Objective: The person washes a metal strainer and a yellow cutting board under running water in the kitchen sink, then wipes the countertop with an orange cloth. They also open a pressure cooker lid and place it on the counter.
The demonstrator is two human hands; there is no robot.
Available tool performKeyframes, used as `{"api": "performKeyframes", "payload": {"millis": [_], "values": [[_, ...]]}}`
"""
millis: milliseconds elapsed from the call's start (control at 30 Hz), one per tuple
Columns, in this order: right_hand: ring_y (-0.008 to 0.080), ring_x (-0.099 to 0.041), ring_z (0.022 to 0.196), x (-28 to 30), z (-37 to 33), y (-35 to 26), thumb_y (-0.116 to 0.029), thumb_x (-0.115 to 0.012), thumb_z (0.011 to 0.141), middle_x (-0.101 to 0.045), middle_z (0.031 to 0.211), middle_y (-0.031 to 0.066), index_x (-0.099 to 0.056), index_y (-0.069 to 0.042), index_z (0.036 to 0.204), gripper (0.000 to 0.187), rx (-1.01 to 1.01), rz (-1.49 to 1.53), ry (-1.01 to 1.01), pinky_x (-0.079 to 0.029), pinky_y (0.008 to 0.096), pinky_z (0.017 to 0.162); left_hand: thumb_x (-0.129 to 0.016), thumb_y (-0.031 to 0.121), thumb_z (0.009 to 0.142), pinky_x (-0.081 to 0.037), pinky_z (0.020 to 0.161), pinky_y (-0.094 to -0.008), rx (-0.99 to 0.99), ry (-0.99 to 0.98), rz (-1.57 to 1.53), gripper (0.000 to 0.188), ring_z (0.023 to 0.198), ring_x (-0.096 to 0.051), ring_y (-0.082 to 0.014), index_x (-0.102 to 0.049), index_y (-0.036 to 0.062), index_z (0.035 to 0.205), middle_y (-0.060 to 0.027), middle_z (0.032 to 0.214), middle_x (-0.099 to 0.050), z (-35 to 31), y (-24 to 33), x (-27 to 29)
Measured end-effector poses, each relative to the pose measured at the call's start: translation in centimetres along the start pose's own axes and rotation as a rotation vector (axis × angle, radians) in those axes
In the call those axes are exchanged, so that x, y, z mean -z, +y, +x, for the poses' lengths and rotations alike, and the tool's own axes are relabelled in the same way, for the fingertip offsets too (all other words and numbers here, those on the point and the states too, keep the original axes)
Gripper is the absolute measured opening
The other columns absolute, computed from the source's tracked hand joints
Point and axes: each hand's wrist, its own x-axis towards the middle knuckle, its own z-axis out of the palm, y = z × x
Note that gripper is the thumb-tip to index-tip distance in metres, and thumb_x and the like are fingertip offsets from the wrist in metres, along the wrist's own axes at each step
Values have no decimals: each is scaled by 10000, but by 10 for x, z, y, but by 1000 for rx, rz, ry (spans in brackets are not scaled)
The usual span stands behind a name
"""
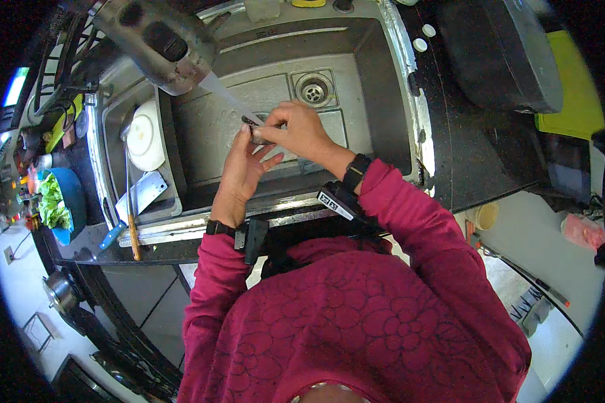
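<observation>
Far left: silver pot [62, 293], set lower than the black worktop [464, 148]. On the worktop, a blue bowl [78, 201] of leafy greens [52, 201]. Next, at the sink's left rim, a cleaver [148, 191], its blue handle out over the edge; a wooden-handled tool [134, 235] lies across it. White plate [144, 140] in the side tray just beyond.

Metal tap [161, 47] leans over the steel sink [383, 101]; its water [225, 96] runs toward the hands. Left hand [238, 168]: fingertips pinched on a small dark piece [249, 121], above the basin; I cannot make out its kind. Right hand [299, 134]: fingers closed on the same piece. Drain [314, 90] beyond them.

Right of the sink, two white caps [420, 45] on the worktop. Yellowish tub [487, 215] below on the pale floor [514, 209]. Then a big grey box [504, 54], a lime-green board [571, 87] partly behind it, a pink bundle [582, 232] lower down.
</observation>
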Motion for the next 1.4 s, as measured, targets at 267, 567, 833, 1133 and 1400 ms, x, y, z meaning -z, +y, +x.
{"api": "performKeyframes", "payload": {"millis": [267, 567, 833, 1133, 1400], "values": [[262, -513, 999, -3, -4, 2, -202, -542, 803, -602, 859, 81, -590, -94, 779, 121, 470, -163, -310, -381, 478, 849, -391, 546, 902, -440, 557, -293, -49, 131, 152, 514, 699, -574, -168, -557, 70, 1001, -69, 849, -616, 3, 11, 10], [312, -602, 737, -1, -8, -13, -229, -587, 804, -607, 710, 109, -588, -64, 762, 170, 159, -51, -300, -456, 428, 719, -433, 482, 906, -498, 688, -391, -17, 133, 46, 433, 833, -558, -201, -474, 92, 1091, -75, 942, -549, -4, 13, -9], [354, -580, 711, -2, -8, -12, -236, -573, 804, -583, 711, 165, -570, -41, 817, 196, 120, 37, -272, -456, 437, 688, -411, 445, 925, -486, 633, -357, -138, 118, 136, 391, 792, -566, -192, -493, 82, 1043, -67, 935, -564, -4, 9, -5], [306, -596, 622, 17, -9, -6, -287, -652, 758, -619, 664, 98, -624, -56, 719, 236, 156, 26, -181, -461, 381, 563, -319, 578, 913, -444, 531, -281, 139, -119, -38, 558, 637, -579, -173, -546, 74, 987, -52, 832, -612, 0, 8, -11], [294, -570, 646, 11, -7, -16, -309, -729, 668, -566, 662, 90, -541, -68, 650, 306, 190, -180, 29, -437, 406, 559, -374, 505, 931, -485, 644, -319, 13, 55, 131, 445, 762, -591, -180, -522, 96, 1027, -60, 893, -599, 8, 1, -1]]}}
